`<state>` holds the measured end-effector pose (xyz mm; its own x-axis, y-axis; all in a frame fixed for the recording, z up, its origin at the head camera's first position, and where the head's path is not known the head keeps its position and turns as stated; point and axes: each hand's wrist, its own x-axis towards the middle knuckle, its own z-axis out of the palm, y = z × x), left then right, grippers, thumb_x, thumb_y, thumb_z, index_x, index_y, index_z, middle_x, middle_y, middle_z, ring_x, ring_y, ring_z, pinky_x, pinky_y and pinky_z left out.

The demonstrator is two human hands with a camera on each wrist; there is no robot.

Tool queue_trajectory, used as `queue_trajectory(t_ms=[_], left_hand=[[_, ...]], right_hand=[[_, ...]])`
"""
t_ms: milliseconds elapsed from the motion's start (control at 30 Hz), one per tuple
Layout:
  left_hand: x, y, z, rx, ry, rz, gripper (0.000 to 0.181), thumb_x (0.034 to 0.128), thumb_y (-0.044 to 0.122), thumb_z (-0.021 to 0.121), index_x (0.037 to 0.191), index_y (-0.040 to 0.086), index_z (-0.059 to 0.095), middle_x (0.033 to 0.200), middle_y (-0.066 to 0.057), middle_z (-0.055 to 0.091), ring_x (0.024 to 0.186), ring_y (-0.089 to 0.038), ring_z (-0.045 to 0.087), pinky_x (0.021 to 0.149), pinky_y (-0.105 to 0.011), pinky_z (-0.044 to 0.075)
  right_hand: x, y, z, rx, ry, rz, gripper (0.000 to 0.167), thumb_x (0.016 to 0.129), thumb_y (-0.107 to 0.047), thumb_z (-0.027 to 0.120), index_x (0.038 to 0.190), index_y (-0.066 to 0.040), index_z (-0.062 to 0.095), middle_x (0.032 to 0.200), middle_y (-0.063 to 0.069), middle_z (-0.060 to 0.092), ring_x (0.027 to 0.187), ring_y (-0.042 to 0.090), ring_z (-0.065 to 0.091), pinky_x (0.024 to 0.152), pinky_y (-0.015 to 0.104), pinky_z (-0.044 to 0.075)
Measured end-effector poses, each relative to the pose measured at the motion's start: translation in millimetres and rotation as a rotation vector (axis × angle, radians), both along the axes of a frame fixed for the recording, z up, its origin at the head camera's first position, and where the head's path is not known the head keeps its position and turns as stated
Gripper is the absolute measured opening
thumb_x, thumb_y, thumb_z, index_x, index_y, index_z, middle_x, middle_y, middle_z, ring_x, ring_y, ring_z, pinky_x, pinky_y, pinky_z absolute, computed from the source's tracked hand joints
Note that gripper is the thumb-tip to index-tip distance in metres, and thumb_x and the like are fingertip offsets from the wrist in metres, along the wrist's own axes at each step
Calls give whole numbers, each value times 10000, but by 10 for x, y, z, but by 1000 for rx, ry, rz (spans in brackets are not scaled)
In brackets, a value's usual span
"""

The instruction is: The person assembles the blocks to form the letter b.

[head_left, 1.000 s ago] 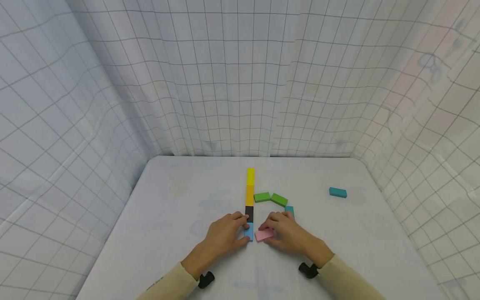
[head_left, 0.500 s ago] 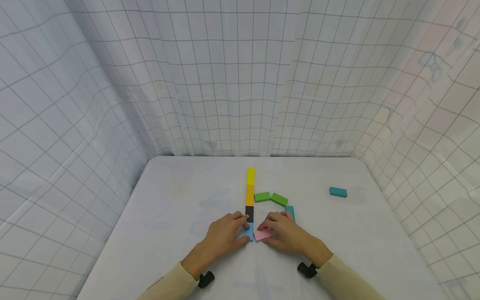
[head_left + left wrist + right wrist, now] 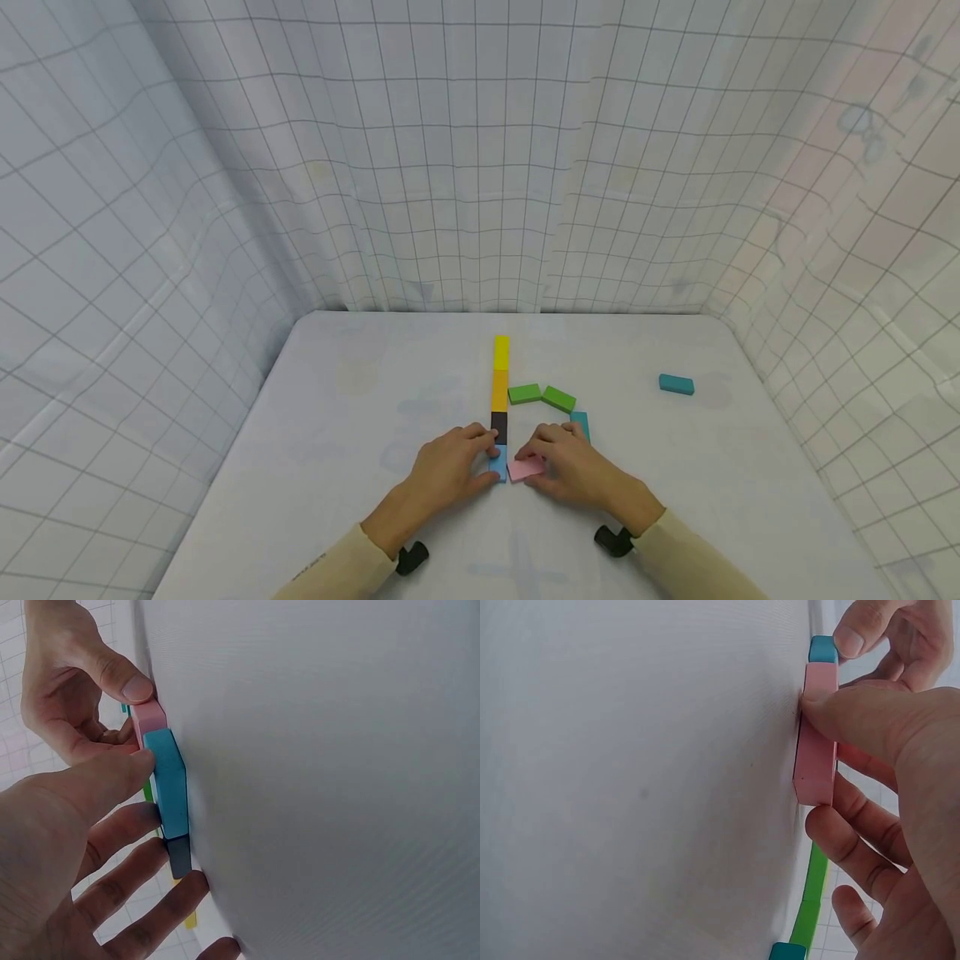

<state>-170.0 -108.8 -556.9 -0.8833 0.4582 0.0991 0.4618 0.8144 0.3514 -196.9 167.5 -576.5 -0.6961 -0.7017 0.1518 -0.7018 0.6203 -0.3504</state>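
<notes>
My left hand holds the light blue block between thumb and finger at the near end of a straight row. Beyond it in that row lie a black block, an orange block and a yellow block. With thumb and fingers my right hand pinches a pink block, whose left end meets the light blue one. Two green blocks and a teal block, partly hidden by the right hand, curve round from the row.
A separate teal block lies toward the right rear of the white table. White gridded curtains enclose the back and both sides. A black device sits at the right wrist, and another black device at the left.
The right hand has slid the pink block slightly left, closing the small gap to the light blue block. The left hand has stayed in place.
</notes>
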Motion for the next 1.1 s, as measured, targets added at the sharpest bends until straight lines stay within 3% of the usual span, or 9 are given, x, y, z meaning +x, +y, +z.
queue_trajectory(t_ms=[500,1100], left_hand=[[21,15,48,0,-14,4,283,975,377,980,1182,219,869,1459,5,805,1148,-235,800,893,-419,719],[28,23,82,-8,-14,4,273,971,358,983,1173,215,868,1464,4,805,1151,-243,802,892,-435,723]], right_hand=[[17,3,9,-2,31,-1,289,1000,-340,960,1261,-308,840,1178,-135,739,1160,68,666,1042,448,424],[19,0,4,0,-2,-3,308,1003,-352,958,1283,-320,831,1186,-137,732,1155,61,650,1053,462,424]])
